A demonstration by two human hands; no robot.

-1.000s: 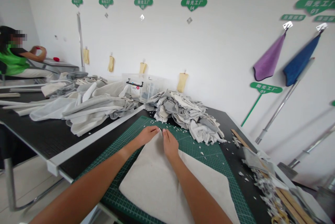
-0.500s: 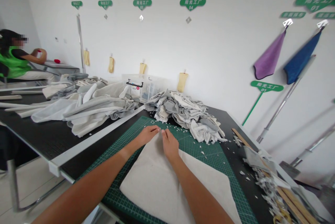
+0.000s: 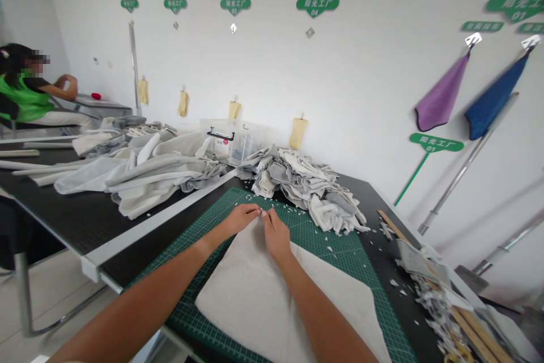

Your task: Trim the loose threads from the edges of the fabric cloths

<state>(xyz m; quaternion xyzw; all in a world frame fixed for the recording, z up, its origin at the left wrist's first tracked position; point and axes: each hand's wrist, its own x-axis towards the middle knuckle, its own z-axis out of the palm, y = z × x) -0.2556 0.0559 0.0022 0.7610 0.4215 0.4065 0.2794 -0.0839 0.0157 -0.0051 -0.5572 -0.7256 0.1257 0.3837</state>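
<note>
A pale beige cloth [image 3: 263,295] lies spread on a green cutting mat [image 3: 318,235]. My left hand [image 3: 242,218] and my right hand [image 3: 275,234] meet at the cloth's far corner. Both hands have their fingers pinched together on that corner, fingertips almost touching each other. My forearms lie over the cloth.
A heap of grey and white cloth pieces [image 3: 304,184] lies just beyond the mat. Larger grey fabric [image 3: 140,173] is piled on the left table. Scraps and wooden strips [image 3: 437,289] line the right edge. A clear plastic box [image 3: 232,139] stands at the wall. A person in green [image 3: 25,97] sits far left.
My fingertips have drawn slightly closer together at the cloth's corner. The view has shifted a little; the person at far left has lowered an arm.
</note>
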